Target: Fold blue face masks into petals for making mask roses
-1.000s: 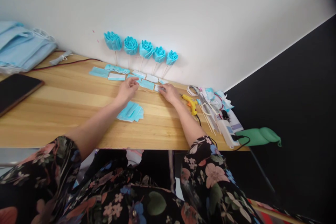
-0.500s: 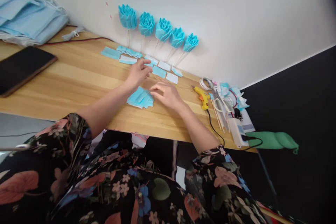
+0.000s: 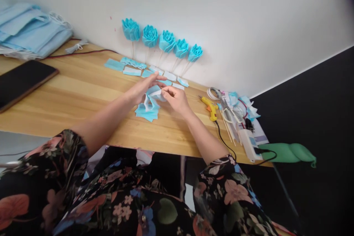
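Observation:
My right hand [image 3: 178,97] is closed in a pinch on a blue-and-white piece of mask fabric [image 3: 154,93], raised above the tabletop. The piece hangs in curled folds toward my left hand [image 3: 145,87]. That hand has its fingers stretched out over the fabric's far side; whether they touch it I cannot tell. Beneath both lies a small pile of blue fabric pieces [image 3: 147,113]. Beyond my hands, small cut rectangles [image 3: 132,71], some blue and some white, lie along the wall. Several blue fabric roses on sticks [image 3: 167,41] stand upright against the wall.
At the left are a stack of blue face masks [image 3: 33,31] and a dark phone [image 3: 26,81]. To the right lie a yellow glue gun [image 3: 211,108], scissors [image 3: 228,115], wooden sticks [image 3: 228,129], a white power strip [image 3: 248,143] and a green balloon-like object [image 3: 290,153].
My right hand has pinched and raised a fabric piece from the pile. My left hand has straightened its fingers and come close to my right. The view has tilted slightly up.

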{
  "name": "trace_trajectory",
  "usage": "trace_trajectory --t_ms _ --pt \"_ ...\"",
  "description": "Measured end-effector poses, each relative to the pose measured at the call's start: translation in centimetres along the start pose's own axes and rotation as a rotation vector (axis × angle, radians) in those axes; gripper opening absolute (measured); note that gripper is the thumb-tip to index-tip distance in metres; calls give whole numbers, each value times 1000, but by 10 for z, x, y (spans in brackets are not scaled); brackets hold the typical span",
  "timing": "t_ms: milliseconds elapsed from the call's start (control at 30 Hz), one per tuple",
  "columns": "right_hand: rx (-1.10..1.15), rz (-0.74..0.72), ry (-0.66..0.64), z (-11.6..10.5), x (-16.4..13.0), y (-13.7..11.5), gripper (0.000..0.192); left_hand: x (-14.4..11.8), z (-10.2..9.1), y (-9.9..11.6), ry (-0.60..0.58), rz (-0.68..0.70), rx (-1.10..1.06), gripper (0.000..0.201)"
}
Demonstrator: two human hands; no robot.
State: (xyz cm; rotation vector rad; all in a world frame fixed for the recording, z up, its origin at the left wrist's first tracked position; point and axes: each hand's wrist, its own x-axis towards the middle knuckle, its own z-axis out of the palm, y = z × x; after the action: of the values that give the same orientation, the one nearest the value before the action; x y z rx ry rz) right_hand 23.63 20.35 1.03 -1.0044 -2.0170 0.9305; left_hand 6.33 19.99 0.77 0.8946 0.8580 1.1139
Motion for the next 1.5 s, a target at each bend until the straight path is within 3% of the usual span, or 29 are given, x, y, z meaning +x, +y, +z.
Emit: trace_trajectory --t_ms 200,400,467,633,733,867,1033,1100,1267,1500 --pt "69 70 164 -16 -1 7 23 -10 6 3 4 99 201 52" --pt "200 121 229 -17 -8 16 26 -8 5 0 26 237 370 84" --pt "260 144 250 -16 -11 17 29 -6 5 -1 36 233 404 78" --pt "390 174 258 -18 -16 17 35 -3 6 -4 151 190 478 34" --pt "452 178 278 -22 -14 21 37 -1 4 -5 161 194 426 31" --pt "539 247 399 -29 -8 34 41 -1 5 -3 192 209 325 28" --pt "626 255 501 -37 -2 44 43 -9 14 1 7 118 331 15" --pt "657 234 502 -37 -2 44 44 -10 15 2 -13 121 328 14" --pt "694 217 489 -38 -3 44 46 -5 9 1 91 179 353 22" --pt "730 213 506 -39 -4 41 44 -5 4 -1 69 178 377 41"
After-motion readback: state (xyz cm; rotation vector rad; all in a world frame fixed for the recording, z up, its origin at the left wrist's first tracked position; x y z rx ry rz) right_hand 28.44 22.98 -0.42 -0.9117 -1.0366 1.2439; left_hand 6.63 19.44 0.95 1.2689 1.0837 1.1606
